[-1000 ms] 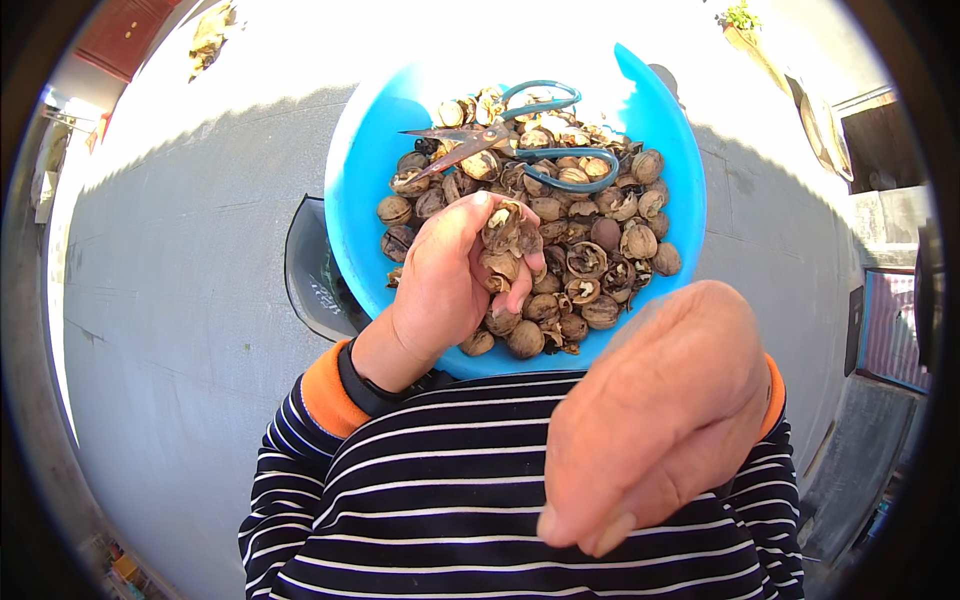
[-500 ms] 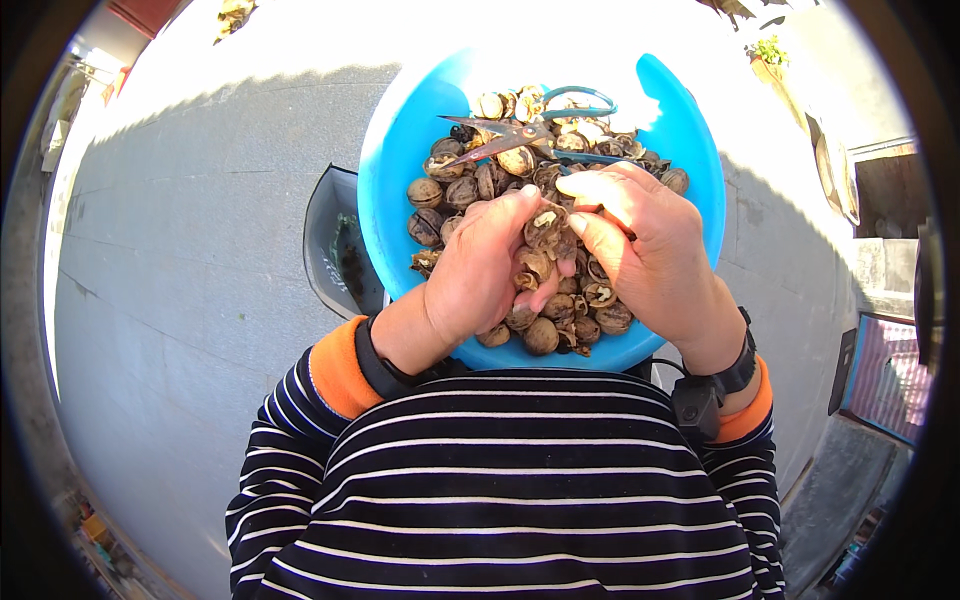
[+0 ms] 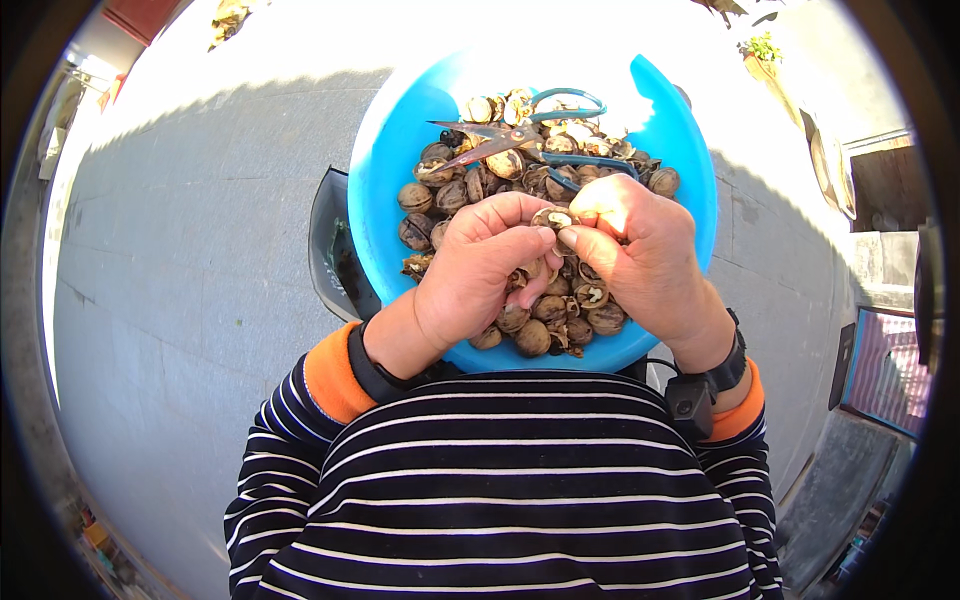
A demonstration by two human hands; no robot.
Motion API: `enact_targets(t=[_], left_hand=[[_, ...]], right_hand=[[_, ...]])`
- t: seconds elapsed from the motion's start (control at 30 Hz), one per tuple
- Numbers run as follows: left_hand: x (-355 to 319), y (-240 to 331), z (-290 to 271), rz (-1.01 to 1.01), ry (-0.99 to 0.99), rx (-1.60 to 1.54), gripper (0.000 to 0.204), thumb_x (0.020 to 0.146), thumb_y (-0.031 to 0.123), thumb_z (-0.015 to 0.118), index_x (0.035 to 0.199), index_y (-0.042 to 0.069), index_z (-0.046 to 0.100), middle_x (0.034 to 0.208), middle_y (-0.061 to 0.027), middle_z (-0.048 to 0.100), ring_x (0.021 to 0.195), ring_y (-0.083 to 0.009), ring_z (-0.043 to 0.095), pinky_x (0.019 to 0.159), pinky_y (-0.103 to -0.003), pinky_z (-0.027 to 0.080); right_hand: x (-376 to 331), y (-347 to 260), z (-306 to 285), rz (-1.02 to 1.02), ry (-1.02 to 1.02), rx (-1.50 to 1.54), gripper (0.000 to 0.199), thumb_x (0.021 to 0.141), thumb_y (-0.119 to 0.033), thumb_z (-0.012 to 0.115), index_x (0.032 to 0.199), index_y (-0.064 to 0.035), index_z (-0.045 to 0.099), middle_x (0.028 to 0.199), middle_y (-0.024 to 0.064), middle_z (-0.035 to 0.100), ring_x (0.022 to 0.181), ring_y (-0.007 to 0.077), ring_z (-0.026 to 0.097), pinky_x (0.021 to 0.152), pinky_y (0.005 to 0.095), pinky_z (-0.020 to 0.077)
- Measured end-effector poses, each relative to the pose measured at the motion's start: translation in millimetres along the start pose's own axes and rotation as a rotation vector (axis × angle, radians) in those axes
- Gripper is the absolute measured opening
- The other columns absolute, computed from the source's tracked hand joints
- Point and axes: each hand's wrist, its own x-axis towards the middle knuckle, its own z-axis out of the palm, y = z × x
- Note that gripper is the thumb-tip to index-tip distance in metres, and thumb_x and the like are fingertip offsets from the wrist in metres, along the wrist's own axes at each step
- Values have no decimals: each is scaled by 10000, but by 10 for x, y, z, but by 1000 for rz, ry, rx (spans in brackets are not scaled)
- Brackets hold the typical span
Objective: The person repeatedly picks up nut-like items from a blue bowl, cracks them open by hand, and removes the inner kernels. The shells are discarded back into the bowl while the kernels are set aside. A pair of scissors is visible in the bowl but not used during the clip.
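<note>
The cracked walnut [image 3: 551, 217], pale kernel showing, was between our two hands above the blue basin [image 3: 692, 185]. We pinched its left side with the thumb and fingers of our left hand [image 3: 475, 265], which also cupped shell pieces [image 3: 528, 272] lower down. With our right hand [image 3: 648, 245] we pinched its right edge, fingers curled against the thumb. Beyond, we saw scissors [image 3: 517, 137] lying on other walnuts [image 3: 533, 338], blades pointing left.

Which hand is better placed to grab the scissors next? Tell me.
Probably the right hand: it lies closest to the scissors handles, while the left hand cradles walnut pieces. Both hands meet at a cracked walnut.
</note>
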Motion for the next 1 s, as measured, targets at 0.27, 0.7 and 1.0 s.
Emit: enact_targets(t=[0.27, 0.7, 1.0], left_hand=[[11, 9, 16, 22, -24, 1, 319, 1019, 207, 375, 1108, -32, 567, 862, -141, 626, 529, -142, 512, 456, -232, 401], [-3, 12, 48, 58, 37, 90, 265, 1019, 201, 443, 1006, -11, 602, 764, -79, 608, 500, -106, 491, 424, -207, 357], [-20, 9, 54, 70, 27, 128, 246, 1015, 146, 439, 1131, -18, 580, 758, -72, 600, 504, -93, 493, 428, -197, 357]], right_hand=[[-19, 12, 96, 79, 9, 286, 112, 852, 26, 635, 955, 19, 592, 703, 50, 617, 650, 75, 618, 570, 236, 479], [-42, 12, 128, 67, 61, 196, 262, 839, 51, 622, 1097, 0, 624, 729, 12, 603, 645, 51, 588, 571, 221, 472], [-23, 22, 121, 151, -15, 317, 167, 900, -29, 594, 1058, 4, 635, 790, 69, 671, 657, 100, 612, 605, 245, 487]])
